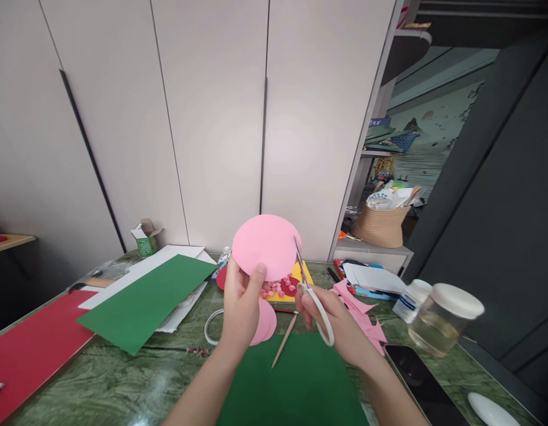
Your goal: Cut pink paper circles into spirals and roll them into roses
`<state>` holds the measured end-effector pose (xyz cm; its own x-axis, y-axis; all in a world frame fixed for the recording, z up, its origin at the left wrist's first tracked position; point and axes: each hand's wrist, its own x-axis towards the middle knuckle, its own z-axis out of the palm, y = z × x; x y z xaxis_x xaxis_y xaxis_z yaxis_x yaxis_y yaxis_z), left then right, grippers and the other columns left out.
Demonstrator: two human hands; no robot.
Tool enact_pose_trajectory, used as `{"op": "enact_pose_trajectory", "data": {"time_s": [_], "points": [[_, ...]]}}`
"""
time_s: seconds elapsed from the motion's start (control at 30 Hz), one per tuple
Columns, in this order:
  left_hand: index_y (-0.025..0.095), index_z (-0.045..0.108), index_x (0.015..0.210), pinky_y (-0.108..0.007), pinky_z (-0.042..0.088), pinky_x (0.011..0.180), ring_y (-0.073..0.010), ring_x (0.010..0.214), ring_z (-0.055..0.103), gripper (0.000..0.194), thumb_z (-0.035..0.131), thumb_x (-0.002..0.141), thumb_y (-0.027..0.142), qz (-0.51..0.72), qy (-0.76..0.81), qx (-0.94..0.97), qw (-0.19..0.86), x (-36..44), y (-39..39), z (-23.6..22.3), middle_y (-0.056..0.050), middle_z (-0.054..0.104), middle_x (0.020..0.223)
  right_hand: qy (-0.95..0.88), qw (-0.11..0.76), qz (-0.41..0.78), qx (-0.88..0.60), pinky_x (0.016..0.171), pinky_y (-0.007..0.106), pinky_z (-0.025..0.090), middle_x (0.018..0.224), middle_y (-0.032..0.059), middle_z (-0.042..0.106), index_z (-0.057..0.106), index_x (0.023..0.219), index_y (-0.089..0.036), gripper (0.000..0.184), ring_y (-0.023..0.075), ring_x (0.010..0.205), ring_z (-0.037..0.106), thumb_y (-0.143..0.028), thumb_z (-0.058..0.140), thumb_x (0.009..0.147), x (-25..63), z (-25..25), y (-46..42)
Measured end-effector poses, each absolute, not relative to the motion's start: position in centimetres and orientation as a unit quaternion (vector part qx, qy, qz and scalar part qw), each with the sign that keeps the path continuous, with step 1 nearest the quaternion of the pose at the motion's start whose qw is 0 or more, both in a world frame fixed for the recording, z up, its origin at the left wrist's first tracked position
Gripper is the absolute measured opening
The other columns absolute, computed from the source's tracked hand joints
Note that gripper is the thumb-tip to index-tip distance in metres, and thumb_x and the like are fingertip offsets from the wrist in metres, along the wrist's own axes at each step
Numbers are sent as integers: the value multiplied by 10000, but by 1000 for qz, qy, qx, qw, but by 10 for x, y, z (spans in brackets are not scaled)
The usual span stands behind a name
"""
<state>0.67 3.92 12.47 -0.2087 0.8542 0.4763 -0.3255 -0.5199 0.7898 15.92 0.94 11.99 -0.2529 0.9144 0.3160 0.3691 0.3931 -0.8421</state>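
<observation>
The left hand (244, 299) pinches a pink paper circle (266, 244) near its lower edge, and the right hand (329, 313) grips white-handled scissors (305, 285) whose blades overlap the rim on that hand's side (whether they bite into it I cannot tell). More pink discs (266, 324) lie beside the left hand, a wooden stick (283, 342) between the hands, and pink scraps (368, 324) right of the right hand

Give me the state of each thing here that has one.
Pink paper disc: held up in the left hand
Scissors: in the right hand, blades at the disc's edge
Pink paper scraps: cut, lying loose
Clear jar: lidded, partly filled with liquid
White bottle: capped
Smartphone: lying flat, screen dark
Small carton: flaps open
Cabinet doors: shut
Woven basket: open-topped, filled
</observation>
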Motion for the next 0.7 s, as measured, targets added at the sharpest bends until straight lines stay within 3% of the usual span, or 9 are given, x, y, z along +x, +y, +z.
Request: {"op": "enact_pose_trajectory", "data": {"time_s": [0.37,0.7], "points": [[214,480,1171,-282,456,846,-200,1064,544,386,572,810,315,731,263,472,417,5,40,125,-89,557,1180,-728,402,339,-439,519,247,280,560,-43,433,450,687,-191,387,115,536,400,-503,368,901,162,117,11],[206,514,1141,-252,461,722,-159,847,571,364,567,808,341,738,280,469,396,4,42,123,-59,605,995,-728,397,341,-443,510,232,269,541,-50,424,424,652,-190,356,104,524,377,-443,404,902,161,117,12]]}}
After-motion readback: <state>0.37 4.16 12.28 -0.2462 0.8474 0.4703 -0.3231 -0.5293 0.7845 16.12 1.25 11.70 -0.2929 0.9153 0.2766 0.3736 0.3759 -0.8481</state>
